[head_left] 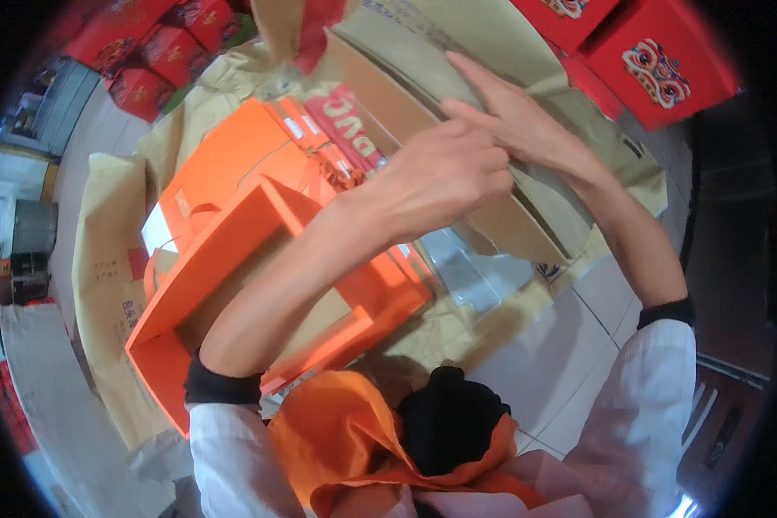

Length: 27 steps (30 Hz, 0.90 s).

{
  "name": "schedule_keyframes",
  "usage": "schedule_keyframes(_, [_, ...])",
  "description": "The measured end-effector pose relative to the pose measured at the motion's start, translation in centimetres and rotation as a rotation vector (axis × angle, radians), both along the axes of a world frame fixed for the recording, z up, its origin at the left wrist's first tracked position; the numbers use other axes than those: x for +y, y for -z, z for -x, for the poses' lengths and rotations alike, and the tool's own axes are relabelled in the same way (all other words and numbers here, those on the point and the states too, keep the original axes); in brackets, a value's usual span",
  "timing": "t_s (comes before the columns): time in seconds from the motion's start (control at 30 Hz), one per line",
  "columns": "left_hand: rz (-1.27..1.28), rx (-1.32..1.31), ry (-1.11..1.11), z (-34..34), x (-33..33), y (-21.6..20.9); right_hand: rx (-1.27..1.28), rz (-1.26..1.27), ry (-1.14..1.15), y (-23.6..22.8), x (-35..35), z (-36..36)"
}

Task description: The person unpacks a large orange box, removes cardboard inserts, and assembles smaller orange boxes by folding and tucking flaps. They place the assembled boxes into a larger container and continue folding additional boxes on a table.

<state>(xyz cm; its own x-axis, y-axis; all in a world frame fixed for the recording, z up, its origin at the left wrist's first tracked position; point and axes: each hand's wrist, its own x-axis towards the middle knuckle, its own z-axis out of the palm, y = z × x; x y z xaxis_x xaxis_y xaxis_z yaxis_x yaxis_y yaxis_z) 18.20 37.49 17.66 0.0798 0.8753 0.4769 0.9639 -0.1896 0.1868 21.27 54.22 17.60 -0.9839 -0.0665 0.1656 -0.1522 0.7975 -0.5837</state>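
My left hand [445, 177] is above an open brown cardboard carton [514, 220], its fingers curled closed. What they hold, if anything, is hidden. Close against it is my right hand [518, 121], its index finger stretched out toward the carton's raised flap and its other fingers partly out of sight behind the left hand. Beneath my left forearm lies a tilted, open orange box [224, 276] with a brown inside. More orange boxes [233, 155] with dark trim are stacked beyond it. A red printed strip [341, 129] runs between these and the carton.
Brown wrapping paper [104, 250] spreads under the boxes. Clear plastic [479, 272] lies by the carton's near edge. Red boxes with a lion-face picture [656, 73] stand at far right, and more red boxes [173, 56] at far left. A grey-white board [52, 388] leans at left.
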Motion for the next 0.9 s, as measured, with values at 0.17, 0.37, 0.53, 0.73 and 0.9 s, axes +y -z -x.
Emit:
schedule_keyframes(0.17, [-0.138,0.092,0.042,-0.2,0.5,-4.5,0.061,0.074,-0.04,0.6,-0.1,-0.2])
schedule_keyframes(0.37, [-0.137,0.259,0.071,-0.2,0.7,-6.7,0.044,0.083,-0.049,0.0,-0.3,-0.7])
schedule_keyframes(0.53, [-0.169,0.309,0.093,-2.6,2.1,-7.4,0.019,0.086,-0.055,-0.4,-0.7,-1.2])
schedule_keyframes(0.73, [-0.208,0.354,0.004,-3.9,0.7,-6.9,0.001,0.1,-0.091,-0.2,-1.1,-1.3])
schedule_keyframes(0.9, [-0.238,0.247,0.121,0.3,2.3,-8.6,-0.002,0.057,-0.083,-1.1,-1.1,-1.3])
